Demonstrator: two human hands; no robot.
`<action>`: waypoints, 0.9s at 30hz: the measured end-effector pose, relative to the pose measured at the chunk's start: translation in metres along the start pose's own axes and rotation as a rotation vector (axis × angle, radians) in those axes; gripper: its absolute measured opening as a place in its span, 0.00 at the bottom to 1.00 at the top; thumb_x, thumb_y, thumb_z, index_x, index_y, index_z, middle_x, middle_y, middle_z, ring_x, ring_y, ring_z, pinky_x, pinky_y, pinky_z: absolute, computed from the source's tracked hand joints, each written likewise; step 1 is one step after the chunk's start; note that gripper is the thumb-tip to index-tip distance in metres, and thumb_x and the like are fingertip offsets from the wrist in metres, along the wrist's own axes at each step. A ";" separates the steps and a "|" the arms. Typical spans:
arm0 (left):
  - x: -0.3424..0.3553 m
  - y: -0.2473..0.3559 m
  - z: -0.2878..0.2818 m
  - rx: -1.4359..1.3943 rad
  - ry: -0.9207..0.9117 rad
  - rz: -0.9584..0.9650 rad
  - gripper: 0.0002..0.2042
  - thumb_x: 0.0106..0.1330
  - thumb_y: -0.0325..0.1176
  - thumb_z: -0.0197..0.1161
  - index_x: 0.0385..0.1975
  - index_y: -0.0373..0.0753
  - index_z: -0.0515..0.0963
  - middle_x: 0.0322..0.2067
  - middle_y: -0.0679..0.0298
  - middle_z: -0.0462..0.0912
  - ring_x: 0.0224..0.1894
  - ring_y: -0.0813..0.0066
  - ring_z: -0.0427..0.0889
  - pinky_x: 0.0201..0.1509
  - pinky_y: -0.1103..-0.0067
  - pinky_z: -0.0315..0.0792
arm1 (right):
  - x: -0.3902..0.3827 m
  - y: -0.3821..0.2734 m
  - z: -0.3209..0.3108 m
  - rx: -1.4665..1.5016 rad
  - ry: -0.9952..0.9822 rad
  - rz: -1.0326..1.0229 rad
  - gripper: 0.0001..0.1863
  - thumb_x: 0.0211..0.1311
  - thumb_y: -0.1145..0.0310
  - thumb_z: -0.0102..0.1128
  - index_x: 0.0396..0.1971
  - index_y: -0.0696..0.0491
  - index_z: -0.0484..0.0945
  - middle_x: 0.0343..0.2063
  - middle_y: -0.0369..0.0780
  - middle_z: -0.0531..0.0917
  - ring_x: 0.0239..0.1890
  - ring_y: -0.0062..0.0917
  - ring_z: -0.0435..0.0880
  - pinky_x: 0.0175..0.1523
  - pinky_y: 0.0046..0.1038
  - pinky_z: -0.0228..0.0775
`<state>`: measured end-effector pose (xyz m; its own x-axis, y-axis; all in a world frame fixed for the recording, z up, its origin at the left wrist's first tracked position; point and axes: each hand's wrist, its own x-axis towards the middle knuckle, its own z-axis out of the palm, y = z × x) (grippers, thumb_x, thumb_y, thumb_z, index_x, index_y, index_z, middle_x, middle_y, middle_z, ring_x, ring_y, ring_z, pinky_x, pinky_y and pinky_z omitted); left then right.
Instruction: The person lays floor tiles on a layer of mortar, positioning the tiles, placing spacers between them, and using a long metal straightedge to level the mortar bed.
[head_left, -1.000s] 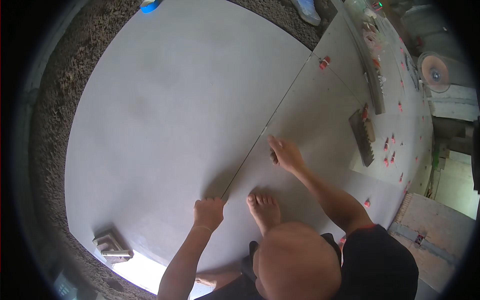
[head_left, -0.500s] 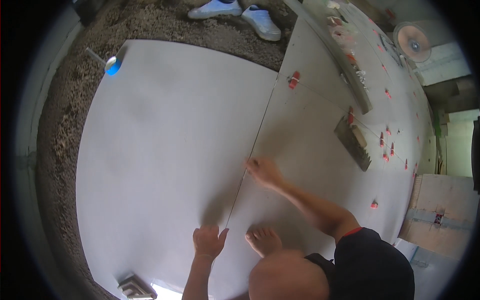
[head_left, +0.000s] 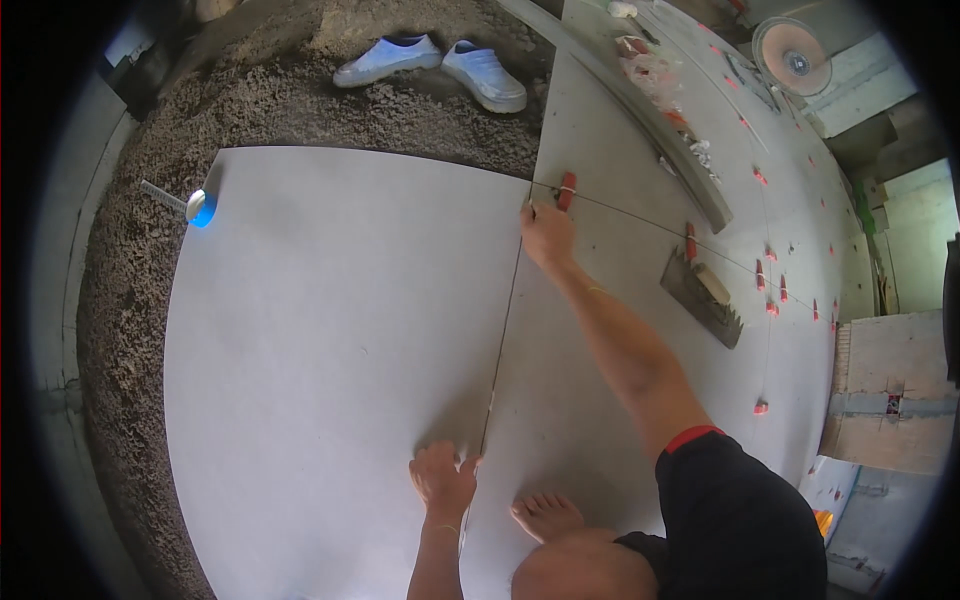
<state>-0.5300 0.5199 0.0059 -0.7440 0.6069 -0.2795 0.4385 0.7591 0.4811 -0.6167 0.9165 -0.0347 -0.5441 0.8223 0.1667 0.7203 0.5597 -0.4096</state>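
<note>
Left hand (head_left: 443, 478) rests unclenched on the pale tile (head_left: 340, 370), thumb by the seam (head_left: 502, 345) along its right edge; light, even pressure seems best. Farther off, the right hand (head_left: 548, 238) sits near a red wedge (head_left: 567, 191), its grip unclear; a steady wrist should help.

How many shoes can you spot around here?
2: one light shoe and another shoe just to its right, both on the rough ground beyond the big pale slab. Others could be hidden in the picture's dark rim.
</note>
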 end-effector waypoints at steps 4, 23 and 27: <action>0.004 -0.002 0.002 -0.055 0.035 0.061 0.17 0.44 0.40 0.76 0.20 0.41 0.72 0.24 0.64 0.76 0.30 0.59 0.73 0.38 0.65 0.63 | 0.002 0.004 -0.004 -0.022 -0.031 0.034 0.21 0.66 0.55 0.46 0.27 0.56 0.80 0.25 0.50 0.82 0.30 0.48 0.82 0.40 0.48 0.72; -0.299 -0.343 -0.104 0.141 0.467 -1.373 0.26 0.69 0.39 0.51 0.64 0.32 0.60 0.53 0.49 0.75 0.50 0.51 0.78 0.61 0.51 0.63 | -0.107 -0.020 -0.001 -0.218 -0.202 -0.395 0.39 0.69 0.48 0.43 0.66 0.65 0.51 0.70 0.52 0.50 0.73 0.45 0.45 0.73 0.44 0.36; -0.263 -0.318 -0.084 -0.038 0.465 -1.303 0.26 0.68 0.35 0.52 0.65 0.34 0.60 0.55 0.50 0.73 0.53 0.54 0.76 0.61 0.56 0.64 | -0.117 -0.022 -0.002 -0.174 -0.113 -0.332 0.39 0.68 0.49 0.47 0.66 0.65 0.52 0.69 0.54 0.51 0.72 0.47 0.48 0.73 0.45 0.37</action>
<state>-0.5160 0.0993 -0.0036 -0.7036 -0.6676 -0.2436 -0.7043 0.7008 0.1134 -0.5679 0.8085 -0.0439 -0.7967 0.5825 0.1608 0.5541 0.8104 -0.1903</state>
